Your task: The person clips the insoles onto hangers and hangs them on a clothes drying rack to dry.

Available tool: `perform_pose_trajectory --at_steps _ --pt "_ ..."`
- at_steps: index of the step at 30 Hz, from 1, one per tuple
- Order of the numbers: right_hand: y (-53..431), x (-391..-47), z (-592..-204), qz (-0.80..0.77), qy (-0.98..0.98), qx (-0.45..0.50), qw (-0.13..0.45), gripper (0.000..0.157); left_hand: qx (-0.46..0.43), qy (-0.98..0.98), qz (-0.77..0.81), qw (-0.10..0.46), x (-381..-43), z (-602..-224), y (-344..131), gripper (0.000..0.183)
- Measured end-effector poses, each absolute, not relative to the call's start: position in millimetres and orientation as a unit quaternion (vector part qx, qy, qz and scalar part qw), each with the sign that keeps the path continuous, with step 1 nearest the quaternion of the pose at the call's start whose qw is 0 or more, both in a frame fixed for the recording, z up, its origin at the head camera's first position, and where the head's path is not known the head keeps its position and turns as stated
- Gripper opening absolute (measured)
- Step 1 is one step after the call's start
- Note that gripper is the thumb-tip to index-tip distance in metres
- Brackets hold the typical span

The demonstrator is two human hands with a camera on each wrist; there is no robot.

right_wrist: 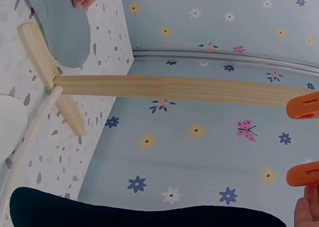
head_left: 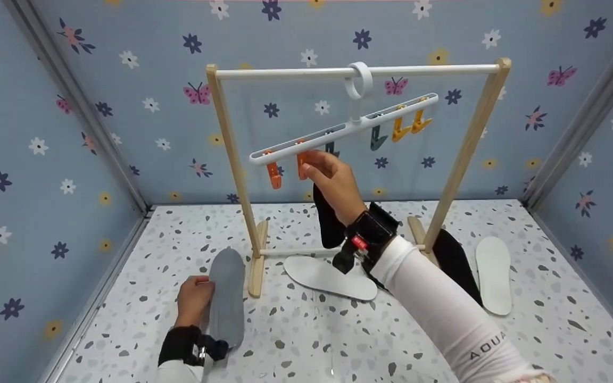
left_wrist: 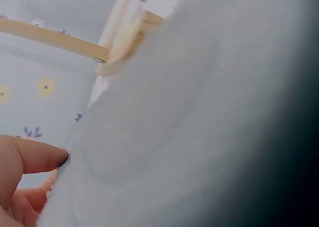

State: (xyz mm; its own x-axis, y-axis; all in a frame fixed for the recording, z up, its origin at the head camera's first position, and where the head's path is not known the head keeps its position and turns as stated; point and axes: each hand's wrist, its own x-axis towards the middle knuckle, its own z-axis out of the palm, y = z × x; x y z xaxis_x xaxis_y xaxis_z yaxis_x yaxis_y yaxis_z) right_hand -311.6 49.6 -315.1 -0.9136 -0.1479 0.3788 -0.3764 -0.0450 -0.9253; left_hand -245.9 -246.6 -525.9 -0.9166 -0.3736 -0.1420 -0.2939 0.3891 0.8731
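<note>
Head view looks down on a white table top (head_left: 296, 340) with gray and brown specks all over it, like bits of stone. Pale blue walls (head_left: 264, 40) stand around it, covered with white, yellow and dark blue flowers and pink butterflies. Gray metal strips (head_left: 76, 101) run up the corners.

On the table stands a rack (head_left: 285, 72) with light wooden legs and a smooth white bar across the top. A white plastic hanger (head_left: 306, 140) hangs from the bar by a round ring. It is long and thin, and it slants. Clips in orange, dark green and yellow hang from it.

The right hand (head_left: 336, 178) is up at the hanger, pinching an orange clip (head_left: 301, 166) between thumb and fingers. The left hand (head_left: 195, 298) is low down, pinching the side edge of a gray insole (head_left: 226, 303). That insole is just left of the rack, flat and long, with round ends and a soft, dull face.

A black insole (head_left: 329, 226) hangs under the hanger; the right hand hides its top. A white insole (head_left: 330, 276) lies near the rack's low bar.
</note>
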Motion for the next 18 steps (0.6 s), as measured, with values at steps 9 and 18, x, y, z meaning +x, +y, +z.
perform_pose_trajectory --at_steps 9,18 --pt "48.1 -311.7 -316.0 0.697 -0.684 0.194 0.093 0.035 0.202 -0.825 -0.52 0.092 -236.5 -492.3 -237.9 0.029" --pt "47.9 -309.1 -314.7 0.696 -0.682 0.207 0.09 0.034 0.164 -0.803 -0.564 0.102 -224.2 -470.0 -206.0 0.023"
